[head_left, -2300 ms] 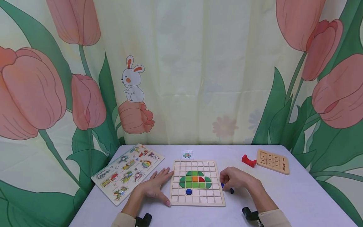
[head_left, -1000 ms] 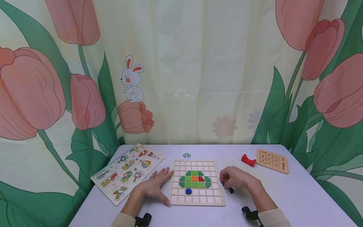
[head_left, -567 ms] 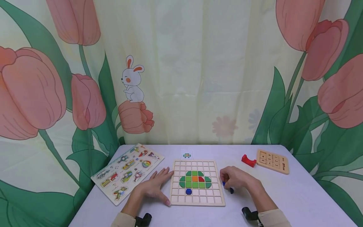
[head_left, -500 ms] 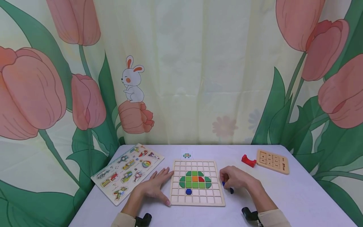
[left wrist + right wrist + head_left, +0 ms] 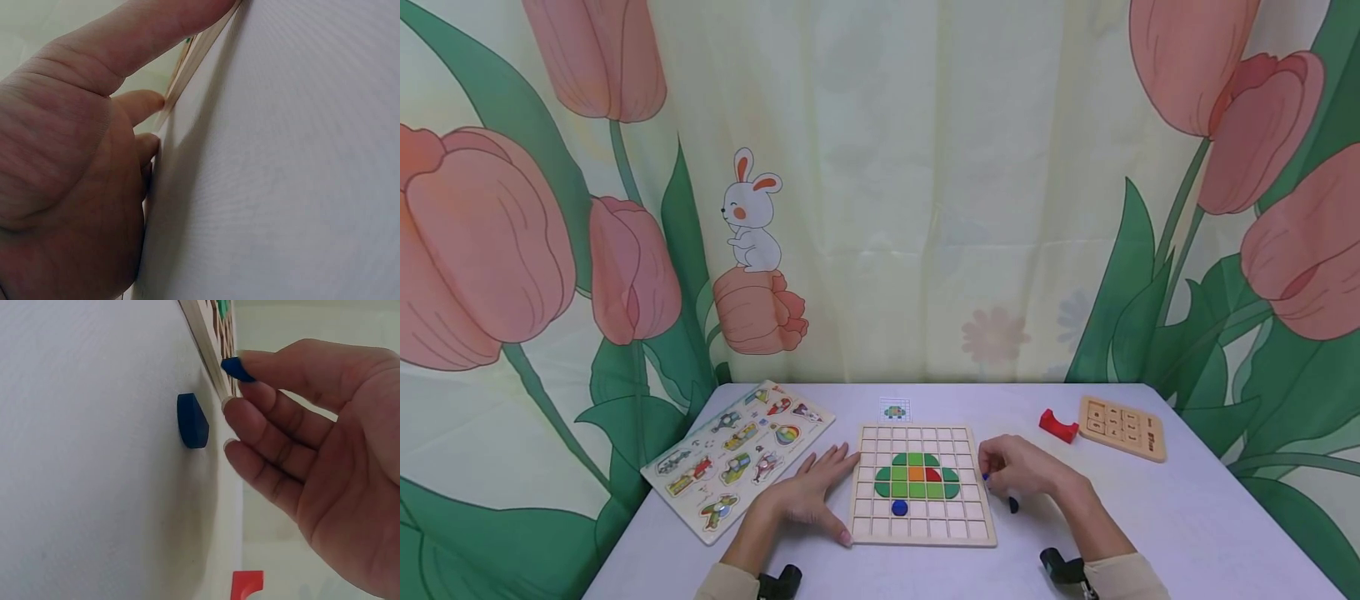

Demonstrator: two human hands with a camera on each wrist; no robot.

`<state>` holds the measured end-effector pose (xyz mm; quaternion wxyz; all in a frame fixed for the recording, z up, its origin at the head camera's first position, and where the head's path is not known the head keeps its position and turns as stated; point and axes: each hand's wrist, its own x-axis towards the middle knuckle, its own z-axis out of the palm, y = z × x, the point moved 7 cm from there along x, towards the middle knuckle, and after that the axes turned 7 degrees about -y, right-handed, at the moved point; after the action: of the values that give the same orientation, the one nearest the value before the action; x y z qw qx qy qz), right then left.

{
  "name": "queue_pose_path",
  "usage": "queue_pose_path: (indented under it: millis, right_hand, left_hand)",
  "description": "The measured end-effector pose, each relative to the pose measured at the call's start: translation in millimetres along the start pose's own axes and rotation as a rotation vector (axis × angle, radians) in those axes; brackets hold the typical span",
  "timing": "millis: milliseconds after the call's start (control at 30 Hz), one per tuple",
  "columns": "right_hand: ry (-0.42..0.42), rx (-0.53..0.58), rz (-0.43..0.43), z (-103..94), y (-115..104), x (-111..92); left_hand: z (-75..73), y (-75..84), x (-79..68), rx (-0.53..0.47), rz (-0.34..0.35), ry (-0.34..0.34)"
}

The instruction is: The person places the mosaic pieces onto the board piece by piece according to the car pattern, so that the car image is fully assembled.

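Observation:
In the head view, a wooden grid board (image 5: 923, 544) lies mid-table, with green, orange and red tiles (image 5: 916, 473) in its cells and a round blue shape (image 5: 899, 507) below them. My left hand (image 5: 808, 493) spreads along the board's left edge, its thumb at the near corner. Just right of the board, my right hand (image 5: 1022, 467) pinches a small blue piece (image 5: 237, 369) between thumb and fingertips, mostly hidden in the head view. A second blue piece (image 5: 192, 422) with a curved side lies on the table beneath that hand.
A small pattern card (image 5: 895, 410) lies behind the board. On the left is a picture puzzle board (image 5: 737, 458). A red arch block (image 5: 1058, 426) and a wooden number board (image 5: 1122, 427) lie at the back right.
My right hand has lifted slightly and shifted a little left towards the board with the blue piece. The other blue piece stays on the table, and my left hand has not moved.

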<state>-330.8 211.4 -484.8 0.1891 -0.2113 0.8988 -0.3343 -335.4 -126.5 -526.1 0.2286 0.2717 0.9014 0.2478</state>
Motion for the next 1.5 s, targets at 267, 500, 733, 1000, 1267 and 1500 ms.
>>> queue_pose_path:
  millis: [267,500,733,1000,1267,1500]
  right_hand:
    - [0.07,0.045,-0.061,-6.0,-8,3]
    - [0.105,0.069,-0.107,-3.9,-19,7]
    - [0.102,0.082,-0.126,0.7,-27,9]
    - [0.08,0.088,-0.123,8.9,-33,12]
    - [0.031,0.103,-0.113,19.3,-38,17]
    - [0.013,0.075,-0.103,27.7,-41,20]
  left_hand:
    - [0.0,0.8,-0.4,-0.005,-0.004,-0.001]
    - [0.6,0.3,-0.7,-0.011,-0.011,0.001]
    - [-0.3,0.0,-1.0,-0.002,-0.013,0.005]
    - [-0.9,-0.1,-0.6,-0.001,-0.006,0.006]
    - [-0.7,-0.9,0.0,-0.006,-0.01,0.002]
    - [0.4,-0.7,0.7,-0.004,-0.014,-0.002]
